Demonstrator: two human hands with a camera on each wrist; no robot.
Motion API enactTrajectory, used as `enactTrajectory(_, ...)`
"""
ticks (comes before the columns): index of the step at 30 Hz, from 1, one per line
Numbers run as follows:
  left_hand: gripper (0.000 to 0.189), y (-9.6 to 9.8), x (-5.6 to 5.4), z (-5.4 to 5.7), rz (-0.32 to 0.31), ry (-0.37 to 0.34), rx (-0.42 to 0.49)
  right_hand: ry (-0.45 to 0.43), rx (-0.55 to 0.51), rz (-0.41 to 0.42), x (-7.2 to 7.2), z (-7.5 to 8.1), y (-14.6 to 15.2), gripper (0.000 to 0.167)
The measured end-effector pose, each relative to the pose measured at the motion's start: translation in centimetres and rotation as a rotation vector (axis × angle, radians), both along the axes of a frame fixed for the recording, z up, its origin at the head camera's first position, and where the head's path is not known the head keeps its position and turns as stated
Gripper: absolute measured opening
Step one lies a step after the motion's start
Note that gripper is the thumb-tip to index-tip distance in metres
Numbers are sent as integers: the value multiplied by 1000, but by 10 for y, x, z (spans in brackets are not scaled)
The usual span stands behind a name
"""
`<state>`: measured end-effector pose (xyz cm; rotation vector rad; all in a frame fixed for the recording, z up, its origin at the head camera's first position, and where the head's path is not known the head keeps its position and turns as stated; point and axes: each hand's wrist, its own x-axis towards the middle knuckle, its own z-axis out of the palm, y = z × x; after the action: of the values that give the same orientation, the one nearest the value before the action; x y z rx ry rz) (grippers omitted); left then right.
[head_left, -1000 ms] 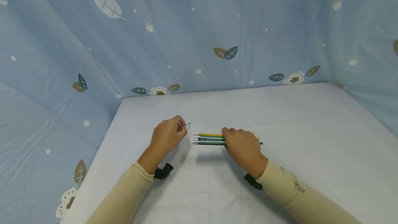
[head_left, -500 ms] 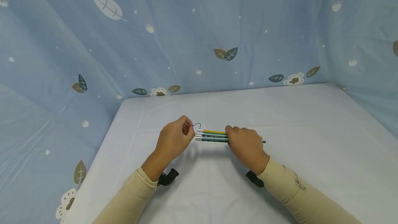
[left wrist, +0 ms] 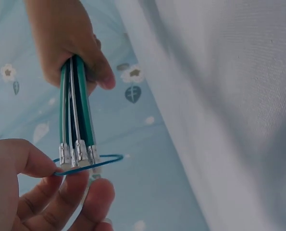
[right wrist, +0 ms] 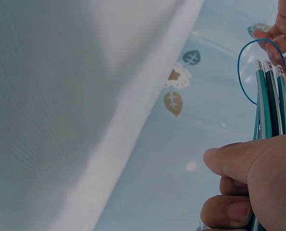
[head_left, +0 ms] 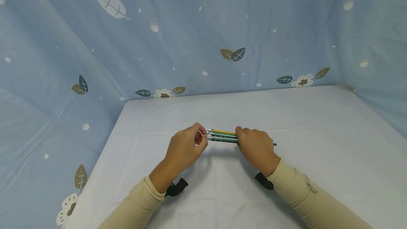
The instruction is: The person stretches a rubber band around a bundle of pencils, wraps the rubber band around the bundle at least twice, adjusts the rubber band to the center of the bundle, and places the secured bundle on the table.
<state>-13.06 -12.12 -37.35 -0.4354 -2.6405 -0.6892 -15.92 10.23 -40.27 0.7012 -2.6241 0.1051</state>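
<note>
My right hand (head_left: 257,151) grips a bundle of several pencils (head_left: 224,138), mostly green with one yellow, held level above the table. Their white eraser ends with silver ferrules point toward my left hand (head_left: 184,147). Between thumb and fingertip, the left hand pinches a thin blue rubber band (left wrist: 115,157). In the left wrist view the loop passes around the eraser ends, and the left fingers lie right by the erasers. From the right wrist, the band (right wrist: 239,67) appears as a wide, slack oval about the pencil ends (right wrist: 269,96). The far pencil ends stick out past the right hand.
Beneath both hands spreads a table with a white cloth (head_left: 286,116). A blue curtain (head_left: 190,27) with leaf and flower prints hangs behind it and along both sides. Black camera mounts (head_left: 177,187) sit under both wrists.
The left hand has moved right, bringing the rubber band from beside the pencils to around their eraser ends. The right hand and pencils have shifted slightly right and up.
</note>
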Motion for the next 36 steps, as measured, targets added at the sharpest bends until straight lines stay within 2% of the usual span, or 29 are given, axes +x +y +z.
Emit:
enactTrajectory(6, 6, 2, 1, -3, -32, 42, 21, 1, -13, -26, -5, 4, 2, 25)
enactTrajectory(13, 5, 4, 2, -5, -68, 101, 4, 3, -32, -25, -6, 7, 3, 23)
enactTrajectory(17, 5, 7, 2, -6, -98, 152, 4, 13, -48, -31, -6, 9, 5, 23)
enactTrajectory(25, 5, 11, 3, -12, -173, 199, -7, -16, -50, -40, -7, 10, 7, 23)
enactTrajectory(29, 5, 11, 3, -12, -196, 199, -8, -23, -52, -51, -8, 11, 8, 22)
enactTrajectory(36, 8, 9, 0, -15, -180, 136, 15, -21, -74, -65, -8, 13, 10, 21)
